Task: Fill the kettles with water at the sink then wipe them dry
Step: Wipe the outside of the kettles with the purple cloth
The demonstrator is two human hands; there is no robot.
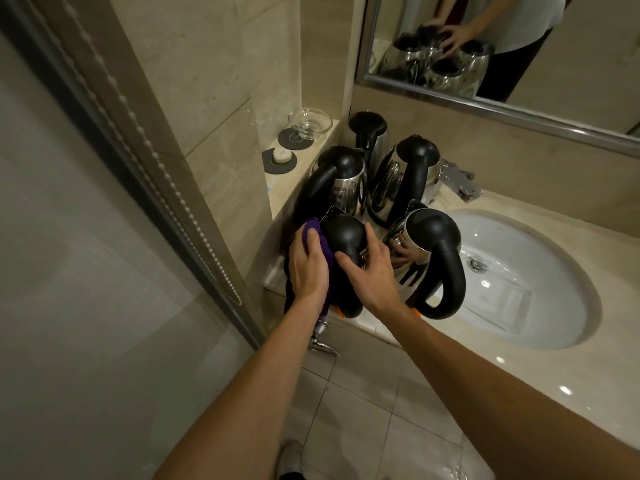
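Observation:
Several steel kettles with black lids and handles stand crowded on the counter left of the sink (540, 327). The nearest left kettle (343, 239) sits at the counter's front corner. My left hand (308, 268) presses a purple cloth (323, 249) against that kettle's left side. My right hand (370, 271) grips the same kettle from the right, thumb on its black handle. Another kettle (429, 244) stands right beside it, its curved handle hanging over the basin edge. Further kettles (346, 174) (408, 174) stand behind.
A chrome tap (459, 181) rises behind the basin. A glass dish (310, 123) and a small soap (282, 154) rest on a ledge at the back left. A glass shower partition (104, 271) borders the left. A mirror (519, 39) hangs above the counter.

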